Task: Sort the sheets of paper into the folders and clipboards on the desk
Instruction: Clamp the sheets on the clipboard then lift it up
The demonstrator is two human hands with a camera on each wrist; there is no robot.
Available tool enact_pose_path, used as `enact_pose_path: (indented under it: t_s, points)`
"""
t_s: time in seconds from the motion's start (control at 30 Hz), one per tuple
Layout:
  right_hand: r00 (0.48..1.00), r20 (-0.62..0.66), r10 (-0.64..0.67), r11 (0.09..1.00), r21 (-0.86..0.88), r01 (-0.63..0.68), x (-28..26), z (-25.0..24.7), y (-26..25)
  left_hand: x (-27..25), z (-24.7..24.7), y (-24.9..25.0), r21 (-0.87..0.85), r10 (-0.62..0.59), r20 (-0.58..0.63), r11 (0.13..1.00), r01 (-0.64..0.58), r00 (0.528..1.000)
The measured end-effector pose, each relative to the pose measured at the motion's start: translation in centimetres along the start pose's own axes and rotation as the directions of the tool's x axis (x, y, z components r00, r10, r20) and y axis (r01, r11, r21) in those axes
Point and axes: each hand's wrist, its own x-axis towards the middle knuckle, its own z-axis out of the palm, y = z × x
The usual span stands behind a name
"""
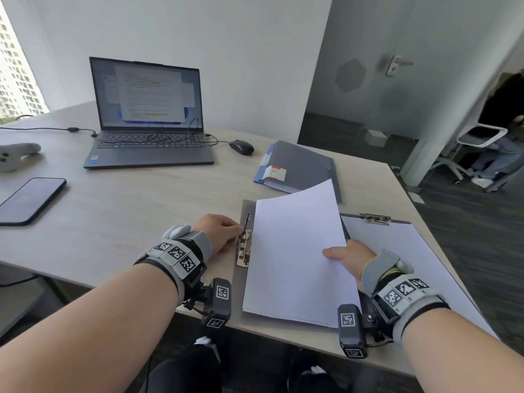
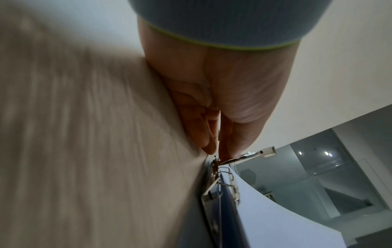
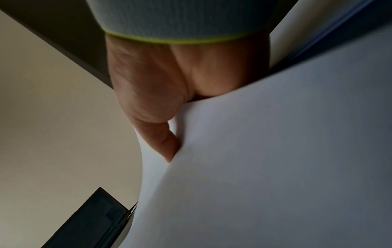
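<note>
I see stack of blank white paper sheets (image 1: 295, 259) lying in open grey folder (image 1: 244, 211) at desk's near edge, right side bowed up. My right hand (image 1: 350, 258) pinches that edge, thumb on top; other fingers hidden beneath. My left hand (image 1: 217, 229) pinches raised metal clamp lever (image 2: 246, 156); fingertips blurred.

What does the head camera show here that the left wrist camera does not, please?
Only the head view shows the right hand gripping the sheets of paper, the clipboard, the closed folder, laptop, mouse and phone. Only the left wrist view shows the fingertips pinching the raised clamp lever from below. Both show the left hand, the open folder's metal clamp and the paper's edge.
</note>
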Motion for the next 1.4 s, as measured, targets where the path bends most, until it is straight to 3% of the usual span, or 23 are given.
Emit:
enact_pose_path:
  t_s: [0.4,0.8,0.97,1.17,1.4]
  points:
    - [1.0,0.018,-0.009,1.0,-0.024,0.009,-0.45,0.11,-0.12,-0.2,0.17,0.63,0.004,-0.003,-0.015,1.0,0.003,1.0]
    - [1.0,0.029,-0.012,0.987,0.16,0.007,-0.19,-0.23,0.31,-0.26,-0.01,0.38,-0.05,-0.022,0.003,0.998,0.022,1.0]
    - [1.0,0.006,-0.027,0.994,0.111,0.026,-0.5,-0.47,0.21,-0.26,-0.07,0.38,-0.048,-0.023,0.01,0.999,0.023,1.0]
    - [0.997,0.068,-0.028,0.995,0.095,0.022,-0.67,-0.5,-0.1,0.05,0.01,0.19,-0.051,-0.024,0.005,0.998,0.025,1.0]
    - [1.0,-0.009,0.01,0.997,0.08,-0.01,-0.45,-0.32,0.01,-0.02,0.05,0.26,-0.066,-0.037,0.008,0.997,0.037,0.999]
